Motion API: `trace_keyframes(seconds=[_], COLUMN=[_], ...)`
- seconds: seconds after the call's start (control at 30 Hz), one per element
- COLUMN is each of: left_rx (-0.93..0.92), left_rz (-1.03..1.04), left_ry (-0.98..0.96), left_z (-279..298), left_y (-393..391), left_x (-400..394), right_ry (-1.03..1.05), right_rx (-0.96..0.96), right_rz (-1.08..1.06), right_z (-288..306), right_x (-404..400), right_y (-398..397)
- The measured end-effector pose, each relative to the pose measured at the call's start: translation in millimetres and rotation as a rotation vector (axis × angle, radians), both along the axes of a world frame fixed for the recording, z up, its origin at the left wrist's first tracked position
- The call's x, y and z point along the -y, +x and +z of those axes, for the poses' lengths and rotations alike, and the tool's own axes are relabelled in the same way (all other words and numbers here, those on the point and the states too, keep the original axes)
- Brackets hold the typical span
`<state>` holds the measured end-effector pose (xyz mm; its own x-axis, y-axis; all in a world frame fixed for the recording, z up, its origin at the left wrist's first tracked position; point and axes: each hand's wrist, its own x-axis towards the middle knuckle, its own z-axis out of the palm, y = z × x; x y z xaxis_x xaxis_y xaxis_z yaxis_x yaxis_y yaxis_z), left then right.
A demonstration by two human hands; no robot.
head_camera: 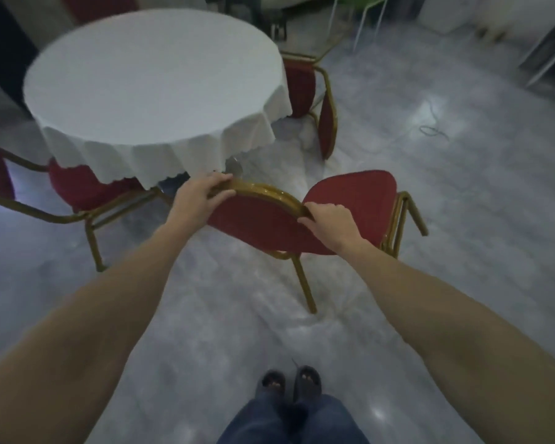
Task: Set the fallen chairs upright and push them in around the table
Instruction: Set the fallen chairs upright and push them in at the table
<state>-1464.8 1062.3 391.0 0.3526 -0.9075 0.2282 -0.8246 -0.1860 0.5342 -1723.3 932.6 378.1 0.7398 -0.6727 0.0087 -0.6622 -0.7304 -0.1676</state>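
- Left hand (199,200) and right hand (329,221) each grip the gold top rail of the red banquet chair (350,203), fingers curled over it.
- The chair stands just beside the round tabletop (154,81), angled away to the right.
- Rotate the seat toward the tablecloth (161,155), then push evenly with both hands.
- Keep the legs clear of the neighbouring chair (77,187).

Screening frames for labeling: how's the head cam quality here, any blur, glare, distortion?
Head view: dim, bluish light overall; motion blur smears the table edge and the background; soft glare patches on the floor; wide-angle stretch enlarges the forearms at the frame bottom. The left hand and right hand gripping the chair backrest stay fairly sharp.
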Motion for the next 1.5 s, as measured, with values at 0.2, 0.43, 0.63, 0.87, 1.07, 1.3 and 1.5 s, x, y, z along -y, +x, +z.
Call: trace_keyframes(seconds=[0.2, 0.43, 0.63, 0.87, 1.07, 1.3, 1.5], left_rx=[-0.124, 0.135, 0.278, 0.237, 0.272, 0.238, 0.172], left_rz=[-0.12, -0.43, -0.57, -0.601, -0.62, -0.553, -0.369], left_ry=[0.051, 0.02, 0.032, 0.182, 0.237, 0.182, 0.137], left_z=[11, 18, -1, 4, 18, 18, 8], left_y=[-14, -81, -108, -81, -76, -84, -106], left_x=[39, 72, 68, 75, 87, 63, 42], right_ry=[0.031, 0.177, 0.221, 0.113, 0.069, 0.086, 0.094], right_rx=[0.129, 0.086, 0.222, 0.524, 0.346, 0.094, 0.053], right_rz=[-0.207, -0.486, -0.727, -0.776, -0.624, -0.557, -0.491], right_z=[-3, -47, -87, -55, -35, -42, -47], right_x=[-22, -81, -130, -163, -185, -186, -169], right_y=[-85, -140, -151, -115, -77, -84, -114])
